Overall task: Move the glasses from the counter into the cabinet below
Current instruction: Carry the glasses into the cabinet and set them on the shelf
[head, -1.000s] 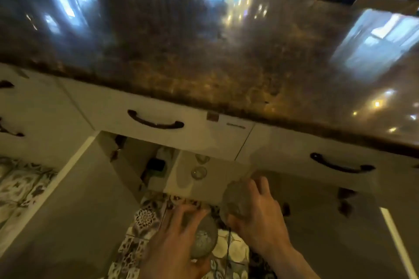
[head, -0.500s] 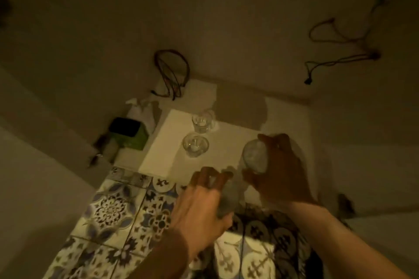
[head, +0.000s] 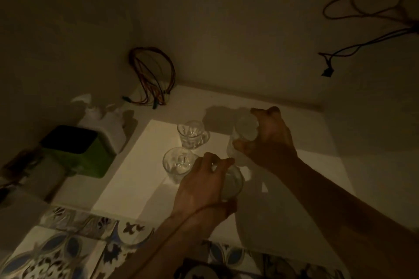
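I look into the dim cabinet with its white floor (head: 140,179). Two clear glasses stand upright there: one further back (head: 192,133), one nearer (head: 178,163). My left hand (head: 201,186) grips a third glass (head: 233,182) from above, low over the cabinet floor just right of the nearer glass. My right hand (head: 269,140) holds a fourth glass (head: 246,130) tilted, its mouth facing me, further back and to the right. Whether either held glass touches the floor is not visible.
A green box with a dark top (head: 79,152) and a white spray bottle (head: 102,122) stand at the cabinet's left side. A coil of coloured wires (head: 152,77) hangs at the back corner; a dark cable (head: 353,47) dangles upper right. Patterned floor tiles (head: 68,247) lie in front.
The view dropped from the countertop into the cabinet. Both hands, each with a glass, moved forward and inward over the cabinet floor beside the two standing glasses.
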Demonstrator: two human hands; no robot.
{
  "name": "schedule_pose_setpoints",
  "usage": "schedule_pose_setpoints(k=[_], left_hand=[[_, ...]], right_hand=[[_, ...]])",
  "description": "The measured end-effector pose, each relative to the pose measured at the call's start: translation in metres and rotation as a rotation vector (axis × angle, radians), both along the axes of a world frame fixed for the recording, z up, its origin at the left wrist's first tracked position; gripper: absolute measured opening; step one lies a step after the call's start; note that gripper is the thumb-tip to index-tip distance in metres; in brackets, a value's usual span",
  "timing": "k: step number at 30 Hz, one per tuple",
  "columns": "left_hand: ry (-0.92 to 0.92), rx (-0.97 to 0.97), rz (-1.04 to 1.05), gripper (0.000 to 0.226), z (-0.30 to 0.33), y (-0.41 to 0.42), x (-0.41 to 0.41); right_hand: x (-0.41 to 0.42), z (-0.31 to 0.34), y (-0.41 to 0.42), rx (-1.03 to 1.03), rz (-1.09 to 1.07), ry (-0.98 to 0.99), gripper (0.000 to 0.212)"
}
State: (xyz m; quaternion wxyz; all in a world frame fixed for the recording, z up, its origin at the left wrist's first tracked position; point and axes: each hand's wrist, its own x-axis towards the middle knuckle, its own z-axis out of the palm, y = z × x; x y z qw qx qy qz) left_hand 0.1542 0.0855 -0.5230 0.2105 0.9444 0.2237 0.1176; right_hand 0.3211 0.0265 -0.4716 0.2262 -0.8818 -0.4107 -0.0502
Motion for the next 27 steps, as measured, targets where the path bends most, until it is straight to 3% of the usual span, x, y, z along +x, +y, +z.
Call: schedule_pose_setpoints(k=[15, 27], left_hand=[[0.019, 0.031, 0.027, 0.091, -0.005, 0.022, 0.031], [-0.025, 0.058, 0.018, 0.090, -0.008, 0.020, 0.027]], right_hand=[[0.039, -0.014, 0.059, -0.094, 0.015, 0.118, 0.095], [0.032, -0.037, 0.075, -0.117, 0.058, 0.192, 0.096]])
